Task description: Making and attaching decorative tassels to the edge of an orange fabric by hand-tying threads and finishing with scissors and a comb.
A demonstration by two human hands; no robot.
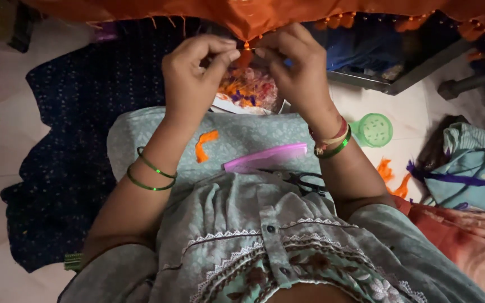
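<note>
Both my hands are raised at the lower edge of an orange cloth (265, 14) that hangs across the top of the view. My left hand (195, 70) and my right hand (296, 64) pinch together at a small orange tassel (246, 55) on the cloth's hem. More small tassels run along the hem to the right. Green bangles sit on my left wrist, and red, gold and green ones on my right. On my lap lie a loose orange tassel (205, 145), a purple comb (265, 157) and black scissors (304, 180).
A dark blue dotted cloth (79, 129) covers the pale floor at left. A green round lid (374, 129) lies at right, with orange thread scraps (391, 175) near it. Folded light blue and red fabrics (470, 174) are piled at the right. A multicoloured thread bundle (251, 90) lies beneath my hands.
</note>
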